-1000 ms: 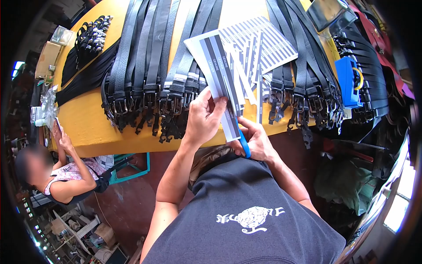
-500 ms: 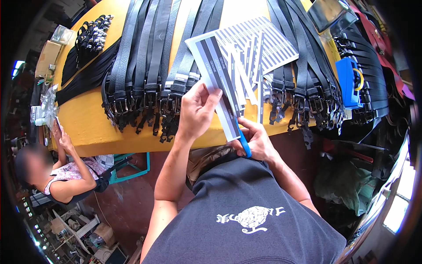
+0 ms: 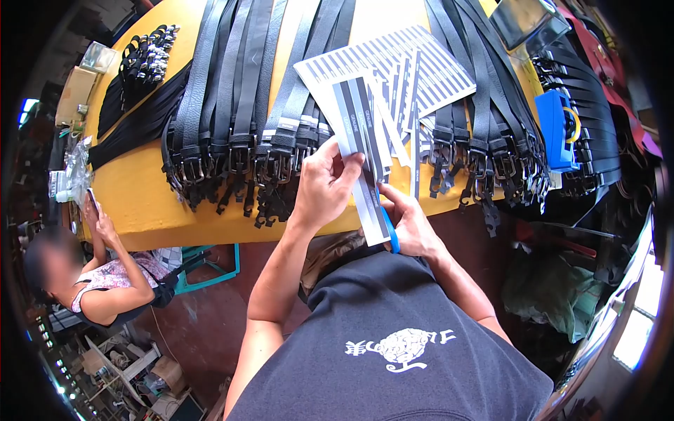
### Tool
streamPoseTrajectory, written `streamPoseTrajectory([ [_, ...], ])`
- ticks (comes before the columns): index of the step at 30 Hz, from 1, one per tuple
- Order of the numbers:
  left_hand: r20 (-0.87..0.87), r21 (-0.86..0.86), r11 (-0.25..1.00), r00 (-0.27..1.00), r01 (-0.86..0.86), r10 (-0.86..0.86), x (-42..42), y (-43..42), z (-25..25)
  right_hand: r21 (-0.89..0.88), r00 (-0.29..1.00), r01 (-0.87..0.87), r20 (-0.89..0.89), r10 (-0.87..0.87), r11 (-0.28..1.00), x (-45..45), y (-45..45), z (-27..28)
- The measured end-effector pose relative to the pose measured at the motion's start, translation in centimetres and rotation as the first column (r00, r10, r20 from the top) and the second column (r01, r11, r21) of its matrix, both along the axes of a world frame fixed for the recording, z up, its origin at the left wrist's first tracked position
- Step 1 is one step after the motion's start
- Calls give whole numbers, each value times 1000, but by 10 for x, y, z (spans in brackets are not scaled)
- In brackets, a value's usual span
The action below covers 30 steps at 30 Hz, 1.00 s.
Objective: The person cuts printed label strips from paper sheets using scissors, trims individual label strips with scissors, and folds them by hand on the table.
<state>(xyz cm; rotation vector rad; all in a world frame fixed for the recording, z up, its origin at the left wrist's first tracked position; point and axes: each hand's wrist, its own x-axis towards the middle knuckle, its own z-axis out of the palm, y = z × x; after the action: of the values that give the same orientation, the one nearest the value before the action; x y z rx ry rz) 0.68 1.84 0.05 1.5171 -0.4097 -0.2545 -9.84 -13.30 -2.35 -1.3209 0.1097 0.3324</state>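
A yellow worktop [image 3: 130, 210] carries black leather belts [image 3: 191, 105]. By its near edge, the left hand's [image 3: 324, 184] grip pinches a long white paper strip [image 3: 368, 205] with grey-and-black stripes; the right hand's [image 3: 414, 230] holds blue-handled scissors [image 3: 394, 241] beside it.

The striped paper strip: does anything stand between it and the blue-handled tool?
Nothing visible does. The left hand holds the striped paper strip with its lower end beside the blue-handled tool in the right hand; what lies behind is hidden.
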Motion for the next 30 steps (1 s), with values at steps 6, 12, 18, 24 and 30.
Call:
streamPoseTrajectory([
  [6,20,29,999,1000,-14,14,0,2,-4,-12,999,-11,-37,10,1000,4,2,14],
  [12,21,30,999,1000,-19,19,0,2,-1,-53,1000,-20,10,20,998,2,-1,1],
  [18,-4,26,999,1000,19,-19,0,4,1,45,1000,0,-21,1,999,2,0,2],
  [24,-17,35,999,999,40,-39,0,6,0,-1,1000,-13,-17,13,1000,1,-2,-7],
  [30,-37,-12,999,998,49,-50,-1,5,1,-9,999,-28,-35,28,1000,0,-4,-7],
])
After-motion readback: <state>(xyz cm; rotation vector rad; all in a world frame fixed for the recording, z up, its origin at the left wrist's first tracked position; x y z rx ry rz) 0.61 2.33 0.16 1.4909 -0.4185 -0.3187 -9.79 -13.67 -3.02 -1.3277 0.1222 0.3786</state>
